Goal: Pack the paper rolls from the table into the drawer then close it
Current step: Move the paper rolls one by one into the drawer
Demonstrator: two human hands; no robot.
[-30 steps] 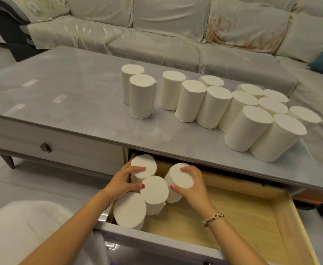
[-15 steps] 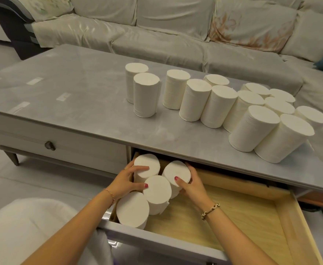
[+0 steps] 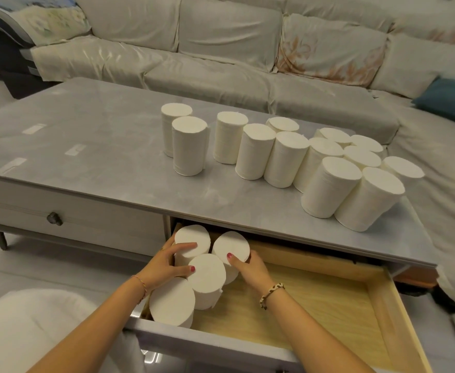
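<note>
Several white paper rolls (image 3: 280,157) stand upright on the grey table (image 3: 99,162), bunched toward its right half. Below the tabletop the wooden drawer (image 3: 328,300) is pulled out. Several rolls stand in its left end. My left hand (image 3: 164,265) wraps around the back-left roll (image 3: 192,238). My right hand (image 3: 250,267) grips the back-right roll (image 3: 230,246) from its right side. A third roll (image 3: 207,275) and a front roll (image 3: 172,302) stand between my wrists.
A light sofa (image 3: 221,63) runs behind and to the right of the table, with a teal cushion (image 3: 449,98) at the right. A shut drawer with a dark knob (image 3: 55,218) lies to the left. A white furry seat (image 3: 32,332) is at the lower left.
My right hand has pushed its roll farther back and to the left, against the other rolls. The left hand stays on the back-left roll. The view has shifted slightly.
</note>
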